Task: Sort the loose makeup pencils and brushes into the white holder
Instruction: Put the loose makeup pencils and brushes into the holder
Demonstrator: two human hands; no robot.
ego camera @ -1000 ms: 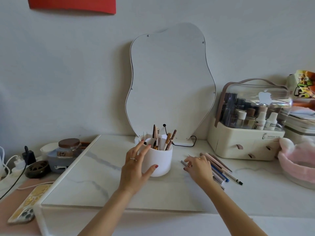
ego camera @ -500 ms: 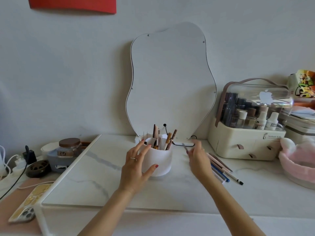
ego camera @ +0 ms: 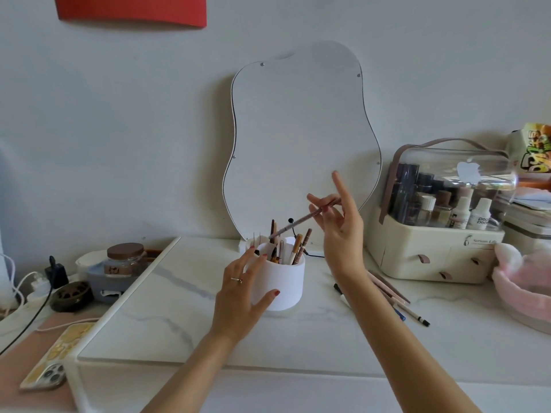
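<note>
Where the marble tabletop [ego camera: 185, 317] meets the grey wall, a wavy-edged mirror [ego camera: 298, 138] is leaned upright, and a cream cosmetics organiser [ego camera: 438, 254] with a clear domed lid is set to its right. A pink fluffy item [ego camera: 524, 281] is seen at the far right edge. At the left, beside the raised slab, a lidded glass jar [ego camera: 125, 259] and a phone [ego camera: 56, 357] in a yellow patterned case are laid out, the phone lying flat near the front edge.

Just in front of the mirror's foot, the white holder [ego camera: 283, 289] is stood upright on the tabletop, with several pencils and brushes already stood in it. Its left side is cupped by the left hand [ego camera: 238, 296], the fingers spread around the wall and rim and the thumb pressed against the front.

Above and to the right of the holder, the right hand [ego camera: 340, 231] is raised, its other fingers fanned open while a single pencil [ego camera: 304, 219] is pinched between thumb and fingertips. That pencil is tilted, its lower end pointed down over the holder's opening; whether it touches the items inside cannot be told.

On the tabletop to the right of the holder, partly hidden behind the right forearm, the remaining loose pencils [ego camera: 396, 299] are left lying in a fanned cluster.
</note>
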